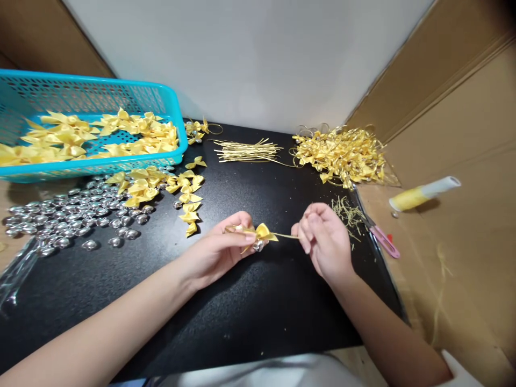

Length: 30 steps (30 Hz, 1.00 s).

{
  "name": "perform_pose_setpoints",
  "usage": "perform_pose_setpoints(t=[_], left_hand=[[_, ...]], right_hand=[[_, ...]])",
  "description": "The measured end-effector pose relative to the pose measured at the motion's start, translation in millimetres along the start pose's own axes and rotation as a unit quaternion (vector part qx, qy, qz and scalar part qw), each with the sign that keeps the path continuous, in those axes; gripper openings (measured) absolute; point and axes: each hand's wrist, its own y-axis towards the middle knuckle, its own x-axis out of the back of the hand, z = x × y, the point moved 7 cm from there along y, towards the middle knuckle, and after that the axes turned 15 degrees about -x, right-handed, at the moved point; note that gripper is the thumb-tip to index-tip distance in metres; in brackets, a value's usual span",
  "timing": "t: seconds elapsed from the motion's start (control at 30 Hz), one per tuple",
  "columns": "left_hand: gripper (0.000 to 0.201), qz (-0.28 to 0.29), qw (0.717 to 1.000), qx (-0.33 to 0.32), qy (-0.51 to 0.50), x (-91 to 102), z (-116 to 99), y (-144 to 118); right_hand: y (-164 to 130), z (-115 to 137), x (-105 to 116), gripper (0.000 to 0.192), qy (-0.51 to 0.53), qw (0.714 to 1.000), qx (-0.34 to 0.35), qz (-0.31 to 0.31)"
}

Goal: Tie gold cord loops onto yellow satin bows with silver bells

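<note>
1. Left hand (220,248): palm turned inward over the black mat (250,317), its fingertips pinched on a yellow ribbon bow (264,232) and the small silver bell (258,245) that hangs just under the bow.
2. Right hand (324,239): fingers curled and pressed together, thumb and forefinger pinching the far end of a thin gold cord (285,235) that runs from the bow across the gap between the two hands.
3. Bow, bell and cord: held just above the middle of the mat, between the hands, clear of the loose stock around them.
4. Turquoise basket (169,102): at the left rear, tilted toward the mat and holding a layer of yellow bows.
5. Loose bows (187,196): spilled from the basket's front edge onto the mat, in a short trail toward the left hand.
6. Silver bells (72,215): a wide scatter on the left, below the basket.
7. Cut gold cords (245,150): a small bundle lying at the rear centre of the mat.
8. Finished pieces (342,153): a tangled heap of bows and gold loops at the right rear.
9. Pink-handled scissors (381,236): on the mat's right edge, near gold trimmings (346,212).
10. Yellow-and-white tube (423,193): lying on the cardboard (475,258) at the right.
</note>
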Motion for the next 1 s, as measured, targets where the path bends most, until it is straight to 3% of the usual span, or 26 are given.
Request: perform_pose_setpoints(t=[0.1,0.2,0.53,1.0], left_hand=[[0.031,-0.033,0.999,-0.004,0.001,4.9,4.2,2.0],[0.029,-0.041,0.999,-0.005,-0.006,5.0,6.1,1.8],[0.024,-0.034,0.999,-0.006,0.014,5.5,5.7,1.4],[0.021,-0.037,0.999,0.004,0.019,8.1,9.0,1.4]], right_hand=[[-22.8,12.3,-19.1,0.005,-0.229,0.965,0.127,0.01],[-34.2,15.8,-31.5,0.009,-0.336,0.92,0.201,0.001],[-30.7,17.8,-30.0,0.013,-0.39,0.894,0.218,-0.047],[-32.4,19.6,-33.6,0.013,-0.398,0.884,0.241,-0.038]])
